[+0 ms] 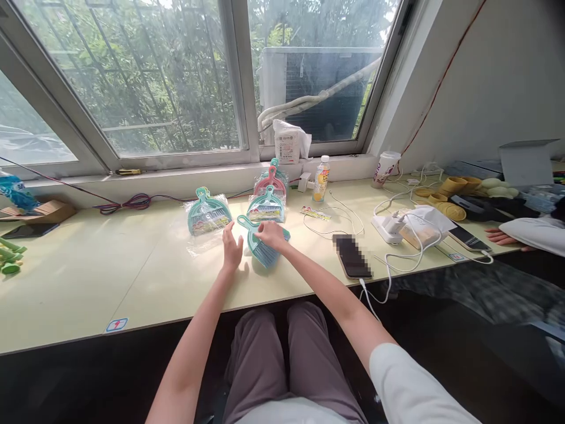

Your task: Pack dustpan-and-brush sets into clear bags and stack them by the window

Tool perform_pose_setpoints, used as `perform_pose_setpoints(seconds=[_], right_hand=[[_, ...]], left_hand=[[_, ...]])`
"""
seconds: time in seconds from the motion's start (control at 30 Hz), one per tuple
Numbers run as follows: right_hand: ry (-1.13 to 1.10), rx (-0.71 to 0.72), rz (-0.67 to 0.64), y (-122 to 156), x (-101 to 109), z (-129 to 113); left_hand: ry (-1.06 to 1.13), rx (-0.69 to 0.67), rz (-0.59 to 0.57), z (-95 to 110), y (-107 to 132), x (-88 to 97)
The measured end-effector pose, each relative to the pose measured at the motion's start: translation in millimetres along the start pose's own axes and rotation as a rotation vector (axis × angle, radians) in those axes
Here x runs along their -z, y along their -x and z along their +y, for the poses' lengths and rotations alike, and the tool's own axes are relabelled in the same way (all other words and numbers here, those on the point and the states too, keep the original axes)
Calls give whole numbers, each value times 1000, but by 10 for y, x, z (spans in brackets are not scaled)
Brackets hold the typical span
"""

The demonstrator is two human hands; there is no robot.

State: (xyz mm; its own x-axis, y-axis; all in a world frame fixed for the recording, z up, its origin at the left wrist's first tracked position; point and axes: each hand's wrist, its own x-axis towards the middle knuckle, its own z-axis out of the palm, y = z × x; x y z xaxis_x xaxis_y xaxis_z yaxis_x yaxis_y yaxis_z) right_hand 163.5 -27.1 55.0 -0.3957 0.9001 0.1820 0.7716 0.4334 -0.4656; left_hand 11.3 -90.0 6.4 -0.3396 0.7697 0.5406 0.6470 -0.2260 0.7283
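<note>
A teal mini dustpan with a hand brush [263,254] is tilted just above the table or resting on it; I cannot tell which. My right hand [271,234] grips it near the base of the handle, thumb and fingers closed. My left hand [232,248] is held up just left of the set, empty, fingers apart. Behind my left hand lies a similar dustpan set [207,217] in clear plastic. Beyond my right hand is a row of wrapped sets, a teal one [266,206] in front and a red one [273,181] behind it.
On the pale yellow table [88,277], a phone [352,256] is charging at right, near a power strip [388,227] and loose white cables. A drink bottle [321,179], a paper cup [385,169] and a tissue pack [289,144] stand farther back. Another person's hand [503,237] rests at far right.
</note>
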Motion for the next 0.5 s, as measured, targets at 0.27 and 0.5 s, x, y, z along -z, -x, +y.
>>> perform_pose_setpoints(seconds=[0.27,0.5], right_hand=[[-96,-35,297,-169,23,158],[70,-360,448,-262,-16,1057]], left_hand=[[700,509,-404,182,-219,-254],[956,839,-65,72,-284,-189]])
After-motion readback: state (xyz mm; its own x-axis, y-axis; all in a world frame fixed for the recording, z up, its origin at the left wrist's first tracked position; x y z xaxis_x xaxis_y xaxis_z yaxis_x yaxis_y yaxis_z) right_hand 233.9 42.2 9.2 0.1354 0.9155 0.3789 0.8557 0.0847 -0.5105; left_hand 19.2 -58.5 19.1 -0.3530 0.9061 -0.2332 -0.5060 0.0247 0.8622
